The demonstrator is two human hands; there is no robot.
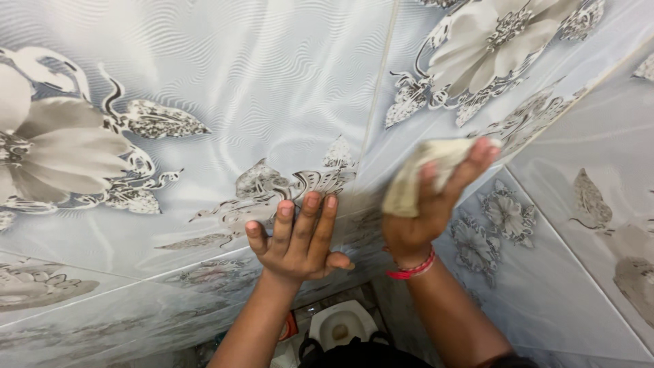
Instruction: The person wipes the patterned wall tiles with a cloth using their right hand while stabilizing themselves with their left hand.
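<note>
Forearms rise from the bottom edge of the view, with a dark rounded shape just below them. Between the arms, lower down, sits a white squat toilet pan (340, 326) with brownish water in its bowl, and a small red and orange packet (289, 326) lies just left of it; what the packet holds cannot be told.

The left hand (298, 238) is released, palm flat against the glossy wall tile (272, 82), its fingers (308, 217) straight, close together and pointing up, thumb stretched to the right. It holds nothing.

The right hand (426, 204), wearing a red thread band (412, 271) around the wrist, is clenched on a pale cream cloth (415, 178). The cloth is soft and crumpled, bunched into a rough wad; it sits under the fingers, which curl over its right side, with its left edge showing free. The wad is pressed to the wall just right of a vertical grout line (378, 88), near the corner where two tiled walls meet.

The tiles are shiny, pale grey-blue, with a fine wavy ripple pattern and large printed flowers and leaves in grey and beige. One big flower (48, 146) spreads at the far left, another (490, 41) above the cloth.
</note>
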